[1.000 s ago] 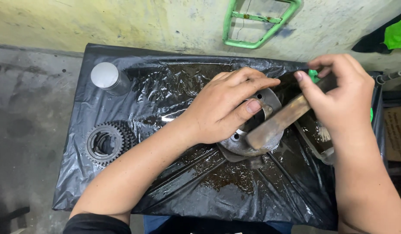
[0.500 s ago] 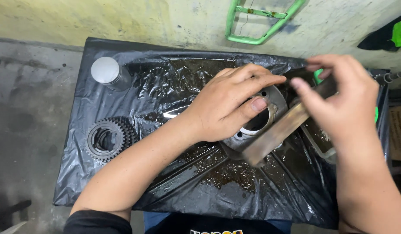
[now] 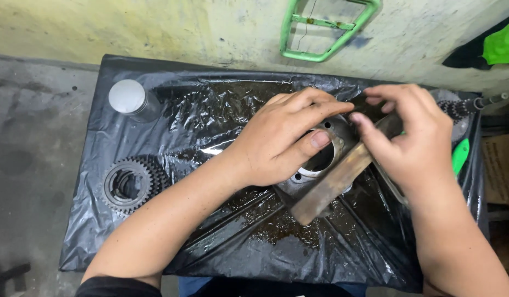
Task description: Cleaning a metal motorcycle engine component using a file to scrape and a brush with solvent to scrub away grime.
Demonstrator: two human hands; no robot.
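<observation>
My left hand grips a round grey metal cylinder part with a wide bore, thumb on its inner rim, fingers over its far edge. The part rests on wet black plastic sheeting. My right hand holds a flat brownish bar, which lies slanted across the part's right side, its lower end pointing toward me.
A stacked gear cluster lies at the left of the sheeting. A grey capped can stands at the back left. A green metal frame leans on the wall. A green-handled tool and another gear lie at the right.
The flat bar has slid down and toward me across the metal part, with my right hand following. My left hand keeps its grip on the part.
</observation>
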